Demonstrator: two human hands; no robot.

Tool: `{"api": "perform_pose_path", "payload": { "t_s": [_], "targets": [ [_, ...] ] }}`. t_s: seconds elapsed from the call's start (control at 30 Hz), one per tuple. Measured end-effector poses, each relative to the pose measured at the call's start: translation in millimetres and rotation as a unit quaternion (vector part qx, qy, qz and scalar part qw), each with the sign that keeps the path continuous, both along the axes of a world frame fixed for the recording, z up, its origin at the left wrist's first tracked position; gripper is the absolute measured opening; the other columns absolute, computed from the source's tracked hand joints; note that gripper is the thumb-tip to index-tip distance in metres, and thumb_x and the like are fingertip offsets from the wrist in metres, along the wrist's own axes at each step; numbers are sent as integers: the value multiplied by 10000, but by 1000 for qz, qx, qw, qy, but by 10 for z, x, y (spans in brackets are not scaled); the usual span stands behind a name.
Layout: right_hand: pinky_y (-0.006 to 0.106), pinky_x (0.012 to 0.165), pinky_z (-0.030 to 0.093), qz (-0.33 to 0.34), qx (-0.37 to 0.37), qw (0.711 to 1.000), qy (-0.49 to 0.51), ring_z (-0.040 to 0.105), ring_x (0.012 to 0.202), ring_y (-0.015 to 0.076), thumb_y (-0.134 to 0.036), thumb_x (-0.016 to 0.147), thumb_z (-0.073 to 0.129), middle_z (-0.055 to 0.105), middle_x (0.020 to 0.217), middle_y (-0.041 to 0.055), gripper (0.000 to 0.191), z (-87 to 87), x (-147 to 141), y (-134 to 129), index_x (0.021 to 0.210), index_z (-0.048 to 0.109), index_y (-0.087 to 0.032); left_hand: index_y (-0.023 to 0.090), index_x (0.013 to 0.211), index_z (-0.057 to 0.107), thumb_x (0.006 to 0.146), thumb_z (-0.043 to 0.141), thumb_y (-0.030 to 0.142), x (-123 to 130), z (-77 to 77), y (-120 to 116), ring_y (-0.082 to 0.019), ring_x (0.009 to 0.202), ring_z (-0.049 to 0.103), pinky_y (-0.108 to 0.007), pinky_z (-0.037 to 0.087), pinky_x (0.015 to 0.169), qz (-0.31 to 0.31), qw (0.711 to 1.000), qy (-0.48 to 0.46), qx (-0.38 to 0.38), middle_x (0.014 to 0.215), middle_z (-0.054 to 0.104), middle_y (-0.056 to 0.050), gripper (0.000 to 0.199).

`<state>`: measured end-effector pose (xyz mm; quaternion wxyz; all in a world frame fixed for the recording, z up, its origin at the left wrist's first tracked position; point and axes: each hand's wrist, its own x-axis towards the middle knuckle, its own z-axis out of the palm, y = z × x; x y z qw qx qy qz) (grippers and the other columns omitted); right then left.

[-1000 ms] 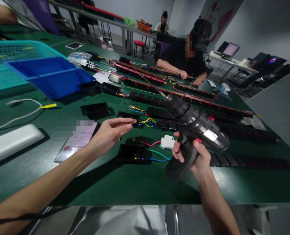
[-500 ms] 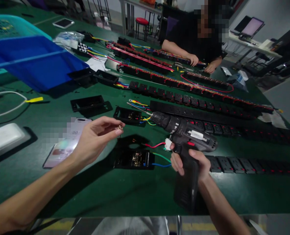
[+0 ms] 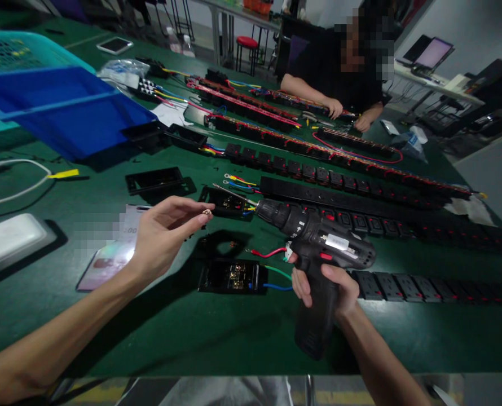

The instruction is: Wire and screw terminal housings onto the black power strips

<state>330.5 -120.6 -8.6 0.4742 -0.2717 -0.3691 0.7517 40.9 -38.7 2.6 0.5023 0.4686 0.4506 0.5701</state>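
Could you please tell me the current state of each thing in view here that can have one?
left hand, pinching a tiny brass-coloured part between its fingertips
right hand, gripping the drill's handle
black cordless drill, held up, bit pointing left
black rectangular socket housing, open, brass terminals exposed, coloured wires attached
flat smartphone, lying on the green bench, screen lit
row of black power strips, lying flat, closed

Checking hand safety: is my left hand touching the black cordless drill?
Apart. The head view shows a gap between the left hand, pinching a small gold-coloured part, and the black drill in the right hand.
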Motion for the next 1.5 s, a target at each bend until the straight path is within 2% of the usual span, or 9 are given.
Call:
{"api": "perform_pose_path", "payload": {
  "t_s": [0.13,0.4,0.63,0.9,1.2,1.5],
  "targets": [
    [287,509,384,4,17,1000,19,523,479,140,-417,874,512,587,652,27,447,1,-24,3,1152,606,-81,161,870,673,731,809,186,6,5,-7,-125,840,694,-249,552,812,-7,1000,-8,4,943,759,-28,197],
    [275,508,377,16,19,999,47,507,478,130,-427,877,506,578,640,15,440,-75,-80,21,1140,613,-91,173,876,660,691,834,265,-40,-68,34,-167,826,700,-288,571,776,-25,1000,10,11,936,749,-53,270],
    [285,514,379,16,11,998,58,498,478,137,-415,875,496,572,643,17,434,-92,-146,20,1133,603,-83,185,869,656,683,836,206,-39,-134,18,-155,868,701,-253,568,797,-46,999,-21,8,931,742,-31,260],
    [266,514,367,4,-8,994,106,453,441,108,-423,900,460,546,621,-5,413,-148,-191,-44,1116,616,-107,190,881,662,705,818,199,-68,-206,33,-172,892,702,-272,579,806,-68,997,14,30,948,732,-42,235],
    [274,493,375,-11,1,998,64,437,410,116,-445,873,502,543,591,-10,407,-221,-140,-85,1093,615,-122,182,875,637,728,803,231,-122,-189,25,-178,884,703,-298,583,828,-79,996,42,24,951,728,-56,226],
    [273,487,359,-23,8,998,57,405,399,114,-464,851,499,497,559,-27,397,-130,-190,-81,1035,626,-136,191,850,647,674,840,313,-51,-152,-7,-202,882,709,-348,583,839,-64,996,42,40,944,742,-64,288]
  ]
}}
